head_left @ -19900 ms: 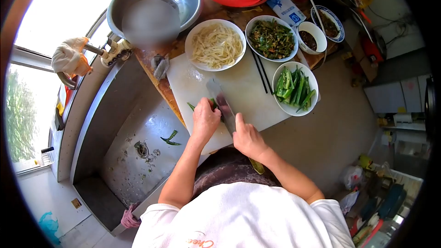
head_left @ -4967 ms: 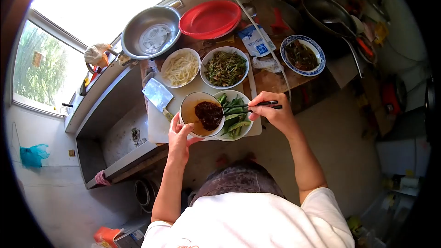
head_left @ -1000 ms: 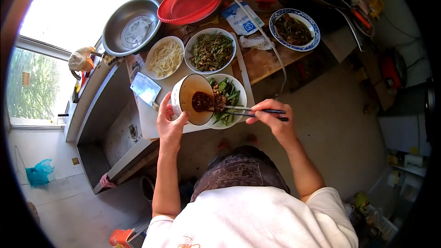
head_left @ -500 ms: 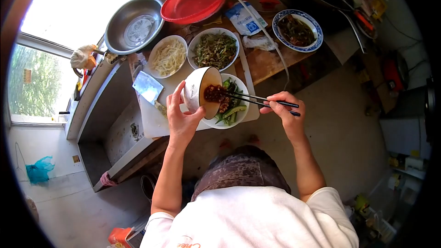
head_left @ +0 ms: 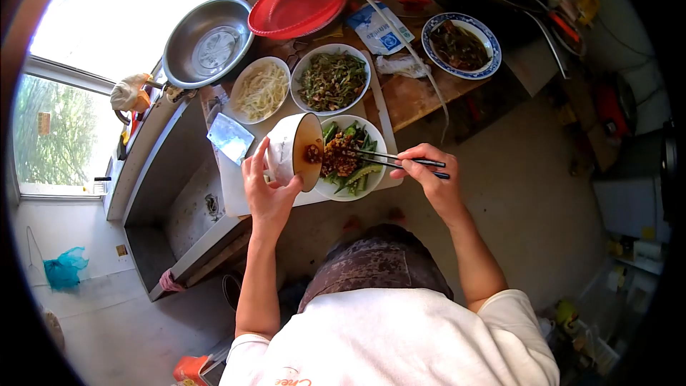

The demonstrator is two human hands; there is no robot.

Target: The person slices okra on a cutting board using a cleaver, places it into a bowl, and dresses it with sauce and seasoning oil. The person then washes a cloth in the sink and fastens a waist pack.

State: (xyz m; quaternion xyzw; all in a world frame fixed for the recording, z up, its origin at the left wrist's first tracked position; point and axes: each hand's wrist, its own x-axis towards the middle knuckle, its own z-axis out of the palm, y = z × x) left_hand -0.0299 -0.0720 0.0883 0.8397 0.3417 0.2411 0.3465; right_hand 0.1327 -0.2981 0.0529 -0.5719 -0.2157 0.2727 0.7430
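My left hand point(head_left: 270, 189) grips a white bowl point(head_left: 284, 149), tipped on its side toward the right. A little dark red-brown sauce point(head_left: 312, 154) clings inside it. Just right of its rim, a white plate point(head_left: 376, 144) holds green vegetables point(head_left: 363, 175), with a heap of chopped reddish-brown sauce point(head_left: 341, 157) on top. In my right hand point(head_left: 427, 171) is a pair of black chopsticks point(head_left: 400, 161), their tips at the sauce on the vegetables. The tilted bowl overlaps the plate's left edge in view.
Behind stand a bowl of pale shreds point(head_left: 260, 91) and a bowl of chopped greens point(head_left: 331, 78). A cleaver point(head_left: 230, 138) lies on the white cutting board point(head_left: 239, 189). Further back are a metal basin point(head_left: 209, 41), a red basin point(head_left: 299, 4) and a blue-rimmed plate point(head_left: 461, 45).
The tilted bowl has shifted left and slightly down, and most of its sauce now lies on the vegetables. My right hand and the chopsticks have moved left.
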